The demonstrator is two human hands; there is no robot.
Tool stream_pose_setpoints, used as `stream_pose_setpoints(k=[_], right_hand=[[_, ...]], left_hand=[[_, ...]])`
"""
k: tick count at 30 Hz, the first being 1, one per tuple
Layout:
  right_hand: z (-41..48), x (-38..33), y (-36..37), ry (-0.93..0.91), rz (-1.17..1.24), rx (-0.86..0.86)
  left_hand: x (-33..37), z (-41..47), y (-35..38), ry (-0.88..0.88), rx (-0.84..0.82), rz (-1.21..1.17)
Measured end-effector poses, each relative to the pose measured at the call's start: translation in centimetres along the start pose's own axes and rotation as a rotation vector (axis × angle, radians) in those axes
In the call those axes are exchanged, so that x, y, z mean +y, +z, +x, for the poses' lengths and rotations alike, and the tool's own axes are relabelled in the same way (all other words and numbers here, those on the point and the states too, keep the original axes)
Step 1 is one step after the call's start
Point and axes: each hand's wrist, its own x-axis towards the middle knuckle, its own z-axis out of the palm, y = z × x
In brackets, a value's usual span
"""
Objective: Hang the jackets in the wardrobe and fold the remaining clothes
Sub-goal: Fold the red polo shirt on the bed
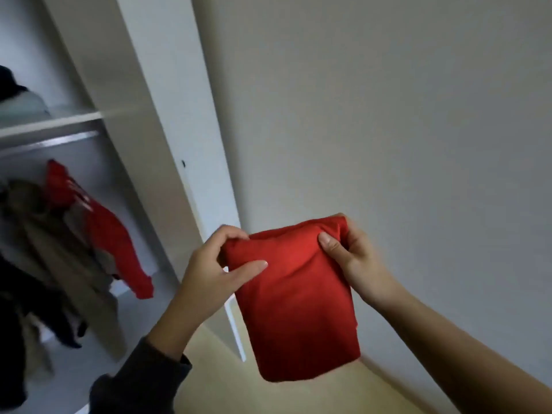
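At the left of the frame the wardrobe [143, 144] is open. A red jacket [104, 231] and a brown coat [59, 249] hang inside, under a shelf [50, 122] that may hold folded clothes; that part is blurry. In the lower middle, the left hand [209, 273] pinches the top left corner of a folded red cloth [295, 309]. The right hand [355, 261] pinches the top right corner. The cloth hangs in the air between them. If one hand lets go, it could fall open, because nothing is under it. It might land on the pale floor [239, 383]. A plain white wall [388, 115] fills the right side.
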Motion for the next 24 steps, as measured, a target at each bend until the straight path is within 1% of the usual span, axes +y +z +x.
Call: stream_pose_setpoints(k=[1, 2, 4, 5, 6, 8, 9, 10, 12, 13, 14, 15, 18, 20, 22, 24], right_hand=[[1.4, 0.1, 2.9, 0.018, 0.077, -0.001], [2.7, 0.0, 5.7, 0.042, 0.160, -0.005], [5.1, -0.5, 10.8, 0.083, 0.303, -0.031], [6.3, -0.7, 13.1, 0.106, 0.367, -0.049], [7.5, -0.9, 15.4, 0.139, 0.432, -0.065], [9.6, -1.0, 19.4, 0.221, 0.539, -0.108], [10.5, -0.7, 21.4, 0.263, 0.564, -0.157], [11.1, -0.1, 23.3, 0.299, 0.574, -0.230], [11.8, 1.2, 27.1, 0.352, 0.549, -0.436], [12.0, 2.0, 29.2, 0.374, 0.545, -0.526], [12.1, 2.5, 31.1, 0.392, 0.555, -0.574], [12.5, 3.0, 32.9, 0.397, 0.566, -0.572], [14.6, 3.3, 37.9, 0.397, 0.591, -0.471], [16.5, 3.1, 41.2, 0.357, 0.588, -0.482], [18.7, 2.5, 44.4, 0.283, 0.554, -0.533], [21.3, 1.6, 47.5, 0.220, 0.526, -0.634]], left_hand=[[-1.1, -0.6, -2.1, -0.100, 0.060, -0.166], [-2.3, -1.3, -4.0, -0.195, 0.068, -0.284], [-4.5, -2.9, -7.2, -0.337, 0.054, -0.321], [-5.4, -3.7, -8.7, -0.386, 0.065, -0.298], [-6.1, -4.3, -10.3, -0.428, 0.112, -0.267], [-7.5, -5.2, -13.6, -0.473, 0.295, -0.212], [-8.1, -5.7, -15.3, -0.488, 0.394, -0.193], [-8.3, -6.2, -16.7, -0.495, 0.479, -0.173], [-9.1, -7.1, -19.2, -0.498, 0.609, -0.086], [-9.5, -7.5, -20.4, -0.498, 0.658, -0.015], [-9.9, -8.0, -21.6, -0.497, 0.679, 0.060], [-10.2, -8.4, -22.7, -0.499, 0.667, 0.131], [-11.7, -9.2, -25.5, -0.571, 0.510, 0.314], [-12.7, -9.2, -27.8, -0.640, 0.432, 0.401], [-13.6, -8.7, -31.1, -0.664, 0.385, 0.385], [-13.5, -7.4, -34.7, -0.628, 0.396, 0.227]])
